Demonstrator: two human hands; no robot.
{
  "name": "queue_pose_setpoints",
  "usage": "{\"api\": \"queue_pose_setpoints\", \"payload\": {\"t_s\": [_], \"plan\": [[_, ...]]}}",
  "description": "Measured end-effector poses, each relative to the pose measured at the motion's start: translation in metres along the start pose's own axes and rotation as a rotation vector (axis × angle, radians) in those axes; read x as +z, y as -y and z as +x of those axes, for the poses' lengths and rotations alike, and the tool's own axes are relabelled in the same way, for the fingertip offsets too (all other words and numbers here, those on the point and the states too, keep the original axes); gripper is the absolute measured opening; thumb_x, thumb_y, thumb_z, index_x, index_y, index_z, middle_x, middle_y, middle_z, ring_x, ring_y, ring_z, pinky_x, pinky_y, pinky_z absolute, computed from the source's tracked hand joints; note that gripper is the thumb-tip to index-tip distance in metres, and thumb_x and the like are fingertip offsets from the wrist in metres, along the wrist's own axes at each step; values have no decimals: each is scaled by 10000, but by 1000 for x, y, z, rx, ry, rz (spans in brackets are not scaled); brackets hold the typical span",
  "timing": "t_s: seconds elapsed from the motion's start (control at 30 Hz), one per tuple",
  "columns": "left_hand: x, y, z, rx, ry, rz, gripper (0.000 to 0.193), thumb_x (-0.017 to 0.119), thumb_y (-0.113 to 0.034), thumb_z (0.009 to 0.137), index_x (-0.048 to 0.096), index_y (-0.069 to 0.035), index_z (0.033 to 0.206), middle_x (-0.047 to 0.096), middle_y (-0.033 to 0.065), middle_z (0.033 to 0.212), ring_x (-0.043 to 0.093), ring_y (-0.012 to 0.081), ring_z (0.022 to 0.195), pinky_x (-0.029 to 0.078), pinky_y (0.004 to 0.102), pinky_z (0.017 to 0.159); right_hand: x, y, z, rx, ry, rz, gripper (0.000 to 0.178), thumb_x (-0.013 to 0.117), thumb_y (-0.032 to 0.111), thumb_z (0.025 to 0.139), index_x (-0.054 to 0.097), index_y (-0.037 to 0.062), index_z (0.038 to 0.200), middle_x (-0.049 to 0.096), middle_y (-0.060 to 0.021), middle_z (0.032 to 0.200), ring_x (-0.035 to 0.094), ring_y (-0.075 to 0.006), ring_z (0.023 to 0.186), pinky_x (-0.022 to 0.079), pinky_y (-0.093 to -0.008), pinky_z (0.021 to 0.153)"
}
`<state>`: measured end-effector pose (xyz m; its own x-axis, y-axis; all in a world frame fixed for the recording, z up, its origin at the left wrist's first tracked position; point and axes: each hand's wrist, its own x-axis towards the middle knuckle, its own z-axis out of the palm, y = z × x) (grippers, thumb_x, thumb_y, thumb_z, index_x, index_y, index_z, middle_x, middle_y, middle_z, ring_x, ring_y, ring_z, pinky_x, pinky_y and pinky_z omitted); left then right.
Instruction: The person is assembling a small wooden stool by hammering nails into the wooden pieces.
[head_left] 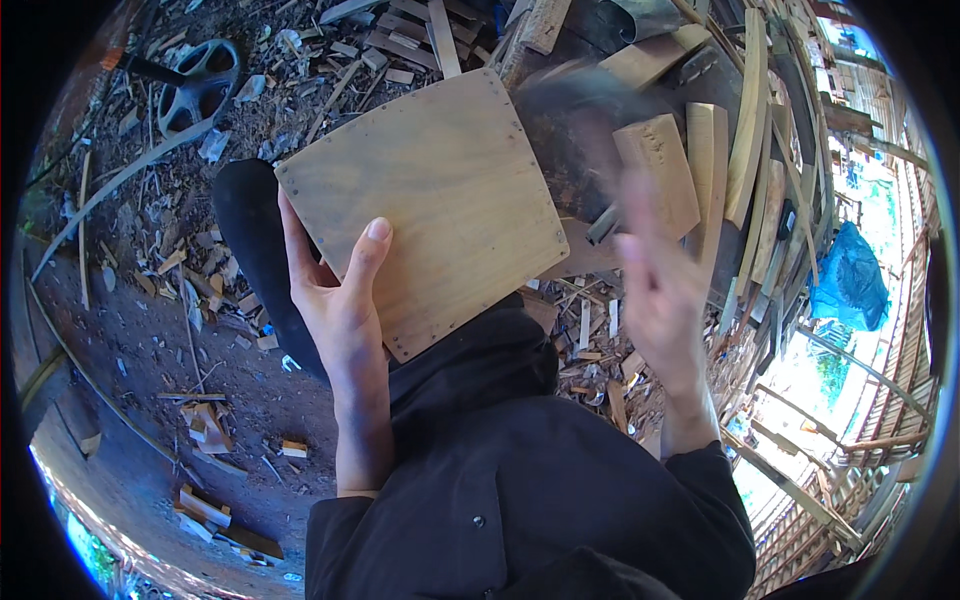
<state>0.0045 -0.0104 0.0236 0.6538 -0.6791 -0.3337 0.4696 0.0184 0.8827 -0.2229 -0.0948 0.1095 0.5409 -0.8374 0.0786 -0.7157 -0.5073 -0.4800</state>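
My left hand (348,285) grips the left edge of a square wooden panel (440,210), thumb on its face and fingers along and under the edge. Small dark nail heads line the panel's borders. It lies tilted over my dark-clothed legs; whether it is the side of a box I cannot tell. To the right of it, my right hand (660,290) is closed around the handle of a hammer (598,145), smeared by motion. The hammer's dark, blurred head is beyond the panel's upper right edge, apart from it.
Wooden blocks (657,175) and long curved boards (748,120) are piled at the right. Offcuts and chips litter the dirt floor (150,330). A spoked metal wheel (200,85) sits at the far left, and a blue plastic bag (850,280) hangs at the right.
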Motion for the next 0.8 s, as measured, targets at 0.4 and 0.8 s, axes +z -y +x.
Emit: {"api": "queue_pose_setpoints", "payload": {"t_s": [0.4,0.8], "plan": [[3,-2,0,-21,1,-39,885,744,-20,878,219,9,1590,549,150,1409,560,204,1263,413,335,1093,4,-7,13,81,106,-79,539,615,30,974,531,198,1479,718,-159,1055,691,-273,762,545,-394,727],[2,1,2,-9,-5,-49,891,745,-13,876,217,-2,1593,544,158,1414,564,210,1263,422,344,1092,-6,-21,20,-181,-26,-128,567,589,24,986,444,122,1525,630,-169,1367,694,-262,1144,546,-301,915]]}}
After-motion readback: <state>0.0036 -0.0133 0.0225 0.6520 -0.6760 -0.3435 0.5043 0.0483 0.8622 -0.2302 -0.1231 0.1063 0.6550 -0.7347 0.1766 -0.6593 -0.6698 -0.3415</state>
